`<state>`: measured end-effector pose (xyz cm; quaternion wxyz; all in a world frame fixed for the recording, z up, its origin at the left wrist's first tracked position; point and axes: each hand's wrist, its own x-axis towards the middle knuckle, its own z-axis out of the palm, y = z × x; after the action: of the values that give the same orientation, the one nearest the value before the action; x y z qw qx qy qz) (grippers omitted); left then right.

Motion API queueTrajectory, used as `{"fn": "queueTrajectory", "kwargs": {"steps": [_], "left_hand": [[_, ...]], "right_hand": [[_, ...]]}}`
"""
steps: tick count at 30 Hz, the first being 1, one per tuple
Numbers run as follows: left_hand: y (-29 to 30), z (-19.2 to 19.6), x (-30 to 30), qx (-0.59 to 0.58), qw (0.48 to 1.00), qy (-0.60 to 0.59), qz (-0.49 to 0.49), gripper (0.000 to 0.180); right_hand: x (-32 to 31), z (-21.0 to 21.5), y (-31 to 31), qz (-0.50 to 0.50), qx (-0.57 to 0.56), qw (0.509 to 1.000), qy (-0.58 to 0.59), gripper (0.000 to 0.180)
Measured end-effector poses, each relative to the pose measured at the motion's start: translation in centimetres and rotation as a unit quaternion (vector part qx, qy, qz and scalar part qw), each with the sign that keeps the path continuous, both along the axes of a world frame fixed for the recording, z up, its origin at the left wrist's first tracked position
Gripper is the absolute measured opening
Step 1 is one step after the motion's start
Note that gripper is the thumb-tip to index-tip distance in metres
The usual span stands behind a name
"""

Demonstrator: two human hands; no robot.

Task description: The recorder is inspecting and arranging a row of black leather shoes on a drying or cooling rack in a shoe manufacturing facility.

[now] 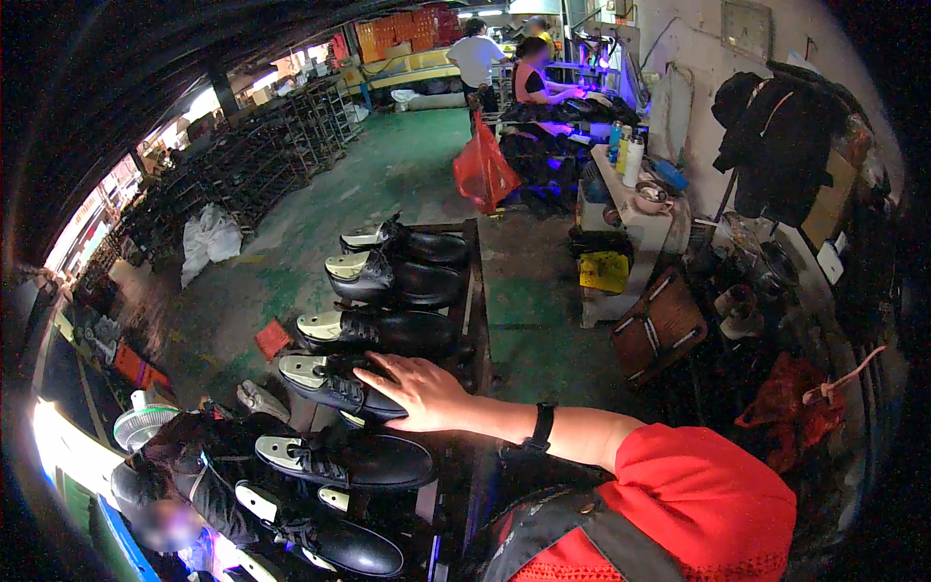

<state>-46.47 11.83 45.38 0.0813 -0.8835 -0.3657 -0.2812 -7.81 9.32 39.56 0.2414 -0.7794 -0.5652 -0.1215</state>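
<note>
My right hand (422, 391) reaches in from the right and grips a black lace-up shoe (339, 388) over its laced upper. A pale shoe last (304, 369) with a hole fills that shoe's heel end. Several more black shoes on lasts lie in a row, among them a shoe just beyond my hand (407, 333) and a nearer shoe (388, 460). They rest on a dark rack (472, 339), toes pointing right. A black band sits on my right wrist. My left hand is out of view.
A co-worker (165, 504) is close at the lower left, beside a fan (145, 422). Two more people are at the far end, near a red bag (485, 175). At the right stand a bench with bottles (630, 160) and a brown folding chair (659, 325).
</note>
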Motion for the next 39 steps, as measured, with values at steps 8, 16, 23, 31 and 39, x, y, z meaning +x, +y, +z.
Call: {"fn": "queueTrajectory", "kwargs": {"steps": [8,16,23,31,39], "left_hand": [[-0.1,0.2,-0.2,-0.021,1.000,0.005,-0.001,0.030],[0.2,-0.6,-0.4,-0.034,0.999,-0.012,0.021,0.034],[0.0,-0.4,-0.4,-0.038,0.999,-0.006,0.032,0.030],[0.0,-0.6,-0.8,-0.039,0.999,-0.013,0.026,0.029],[0.0,-0.4,-0.5,-0.035,0.997,-0.055,0.029,0.029]], "right_hand": [[0.1,-0.1,0.1,0.004,0.001,1.000,-0.011,0.116],[0.1,0.4,-0.1,0.006,0.027,1.000,-0.007,0.112],[-0.1,0.6,-0.3,-0.002,0.020,1.000,-0.012,0.114],[0.1,0.4,-0.3,0.007,0.024,1.000,-0.005,0.113],[-0.2,1.3,-0.4,0.001,0.003,1.000,-0.002,0.115]]}}
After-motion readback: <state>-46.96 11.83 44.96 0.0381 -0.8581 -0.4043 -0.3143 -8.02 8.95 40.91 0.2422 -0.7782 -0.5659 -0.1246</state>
